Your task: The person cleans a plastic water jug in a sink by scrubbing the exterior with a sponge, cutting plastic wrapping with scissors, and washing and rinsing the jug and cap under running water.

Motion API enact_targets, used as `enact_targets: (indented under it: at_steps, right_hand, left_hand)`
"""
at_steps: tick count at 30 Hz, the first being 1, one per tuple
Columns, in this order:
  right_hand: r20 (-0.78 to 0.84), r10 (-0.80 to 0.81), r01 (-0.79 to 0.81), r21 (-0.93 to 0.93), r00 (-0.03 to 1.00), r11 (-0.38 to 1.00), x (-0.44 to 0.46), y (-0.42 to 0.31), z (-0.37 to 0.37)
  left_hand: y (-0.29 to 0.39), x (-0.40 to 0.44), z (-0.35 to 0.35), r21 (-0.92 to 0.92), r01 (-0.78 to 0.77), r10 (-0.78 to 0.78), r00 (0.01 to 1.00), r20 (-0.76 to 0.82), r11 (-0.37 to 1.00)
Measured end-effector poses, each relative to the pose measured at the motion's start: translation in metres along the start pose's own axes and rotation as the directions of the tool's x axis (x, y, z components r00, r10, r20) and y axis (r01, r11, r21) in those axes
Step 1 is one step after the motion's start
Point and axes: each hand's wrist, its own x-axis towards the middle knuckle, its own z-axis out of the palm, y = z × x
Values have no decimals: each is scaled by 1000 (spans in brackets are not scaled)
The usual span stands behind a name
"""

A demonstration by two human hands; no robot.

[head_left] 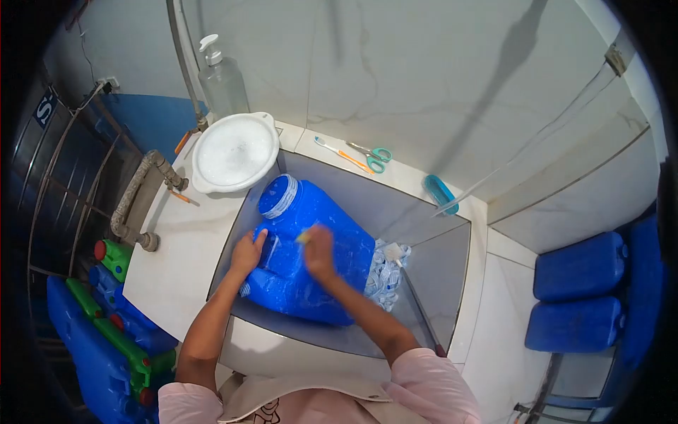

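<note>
A large blue jug lies tilted in a grey tiled basin, its wide round mouth toward the upper left. My left hand is closed around the jug's handle at its left side. Over the jug's upper face is my right hand, blurred, its fingers closed on a small yellow thing that I cannot make out. Crumpled, clear and white plastic pieces lie in the basin right of the jug, with a long-handled brush among them.
A white basin of suds stands on the left ledge near a pump bottle and a pipe. Along the back ledge lie a toothbrush, scissors and a teal brush. Blue jugs stand right; more containers stand left.
</note>
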Motion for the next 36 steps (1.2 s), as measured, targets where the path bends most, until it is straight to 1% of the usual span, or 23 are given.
enact_targets:
  at_steps: [3,5,7,8,10,11,12,13,14,16,17,19,20,21,22,24,26,27,29,31,32,33,36]
  right_hand:
    - [-148,424,-396,185,894,899,-24,62,-38]
    - [-205,572,-589,-26,794,808,-108,67,-35]
    - [-10,426,-426,-67,904,902,-163,23,-26]
    - [204,409,-441,151,889,885,-153,-12,-27]
    - [363,91,-157,157,927,975,-91,-60,-33]
    - [377,-167,199,-48,911,979,-45,-59,-30]
    - [137,-13,14,-3,991,1000,-14,-39,-18]
    - [-100,168,-160,86,981,983,15,-14,-3]
    - [-88,113,-134,-296,990,946,41,19,-11]
    - [-178,472,-475,28,863,880,16,104,-14]
    - [-156,696,-692,91,701,716,-28,137,-17]
    - [-211,745,-723,181,633,666,-111,143,-24]
    - [-386,593,-680,-139,707,720,-154,128,-5]
    - [-488,392,-610,-456,780,648,-184,109,16]
    - [-489,398,-617,-459,776,639,-180,88,17]
    - [-205,677,-707,-230,707,669,-135,43,2]
    - [-23,688,-680,128,725,722,-71,83,-36]
    - [-26,682,-673,137,731,727,-50,85,-40]
    - [-98,509,-517,-220,855,827,-14,71,-48]
    - [-212,126,-146,-85,969,986,12,15,-48]
    - [-50,163,-163,2,985,987,36,-29,-72]
    - [-49,170,-170,5,984,985,48,-24,-75]
    - [-259,23,-66,-157,966,985,86,7,-107]
  left_hand:
    - [0,-1,2,25,-3,3,1000,-5,1000]
    - [-1,3,3,57,5,-3,999,-35,998]
    - [-8,6,7,7,-18,18,1000,-19,1000]
    - [-11,8,9,10,-19,19,1000,-10,1000]
    - [-16,12,12,37,24,-24,1000,-9,999]
    - [-16,11,13,36,30,-29,999,-17,999]
    - [-17,9,11,24,-3,3,1000,-17,1000]
    - [-17,8,9,13,-39,39,999,-15,999]
    - [-16,7,8,18,-39,40,999,-19,999]
    - [-11,5,8,27,-40,41,998,-43,999]
    - [-8,2,7,30,-44,46,998,-44,999]
    - [-1,0,3,82,-22,27,998,-62,996]
    - [-1,3,3,77,-24,29,998,-64,997]
    - [-3,4,4,62,-14,17,999,-46,998]
    - [-5,3,5,54,-8,9,1000,-23,999]
    - [-2,-7,6,-35,-55,55,998,-2,998]
    - [6,-20,0,-126,-107,106,994,-13,986]
    - [11,-29,-2,-119,-110,111,994,5,987]
    - [16,-35,-9,-101,-136,138,990,15,986]
    - [19,-37,-5,-58,-153,154,988,7,986]
    - [23,-39,-7,-105,-143,148,988,40,984]
    - [28,-45,-8,-101,-140,145,988,45,985]
    - [54,-64,-13,-47,-154,158,985,73,987]
